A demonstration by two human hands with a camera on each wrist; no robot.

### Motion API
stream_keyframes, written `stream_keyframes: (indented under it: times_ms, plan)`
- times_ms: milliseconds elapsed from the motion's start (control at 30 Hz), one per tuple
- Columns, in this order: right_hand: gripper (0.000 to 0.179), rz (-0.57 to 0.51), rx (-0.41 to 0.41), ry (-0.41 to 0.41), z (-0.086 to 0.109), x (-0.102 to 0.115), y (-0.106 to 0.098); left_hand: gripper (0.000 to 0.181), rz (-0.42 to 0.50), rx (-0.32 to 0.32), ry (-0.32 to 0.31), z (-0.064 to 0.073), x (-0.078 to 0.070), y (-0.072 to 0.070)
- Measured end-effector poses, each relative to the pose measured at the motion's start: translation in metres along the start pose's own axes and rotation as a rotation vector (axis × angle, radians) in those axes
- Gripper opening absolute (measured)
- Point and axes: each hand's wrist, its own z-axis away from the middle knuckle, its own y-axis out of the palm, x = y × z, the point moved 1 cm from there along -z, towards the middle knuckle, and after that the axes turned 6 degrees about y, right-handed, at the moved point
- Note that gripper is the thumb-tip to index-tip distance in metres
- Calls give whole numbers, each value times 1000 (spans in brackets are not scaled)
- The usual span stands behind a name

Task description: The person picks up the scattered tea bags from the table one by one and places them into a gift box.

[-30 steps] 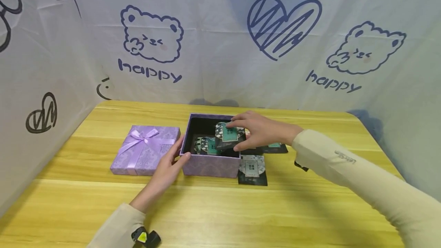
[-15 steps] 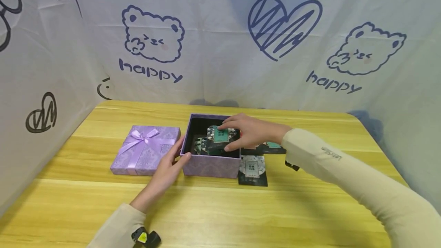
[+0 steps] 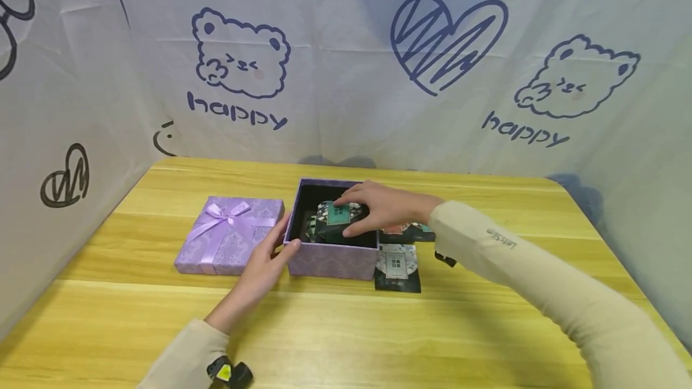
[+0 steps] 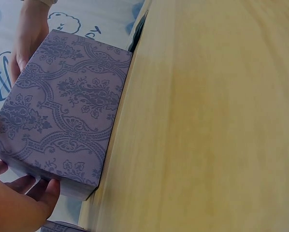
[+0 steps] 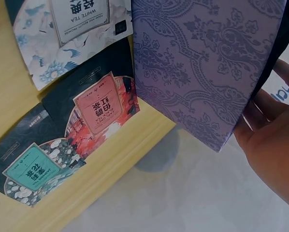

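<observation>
An uncovered purple gift box point(image 3: 332, 262) with a dark inside stands mid-table. My left hand point(image 3: 264, 266) holds it by the left side, thumb at the front corner; the left wrist view shows its curled fingers point(image 4: 50, 193) against the box. My right hand point(image 3: 385, 206) reaches over the right rim and pinches a green-labelled tea packet point(image 3: 339, 214), black with a floral top, inside the box opening. Another green-patterned packet point(image 3: 310, 230) lies partly hidden beneath it. In the right wrist view, this hand point(image 5: 277, 140) is at the rim and the held packet is hidden behind the box wall.
Left of the box lies its purple lid point(image 3: 232, 236) with a ribbon bow. Right of it are a white tea packet point(image 3: 397, 268), a red-labelled Earl Grey black tea packet point(image 5: 101, 108) and a green-labelled jasmine tea packet point(image 5: 33, 166). A printed cloth point(image 3: 335, 77) hangs behind the table.
My right hand has moved left and a little down with the green-labelled tea packet, deeper into the box and over the packet inside. My left hand and the box have stayed put.
</observation>
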Motion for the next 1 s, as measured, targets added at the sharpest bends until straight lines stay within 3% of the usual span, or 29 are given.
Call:
stream_keyframes:
  times_ms: [567,1000]
  plan:
    - [61,50,-20,-44,-4,-2,3,60,-2,-6,21,-1,0,2]
    - [53,-130,-132,2,14,-8,-7,61,0,2,-7,0,0,0]
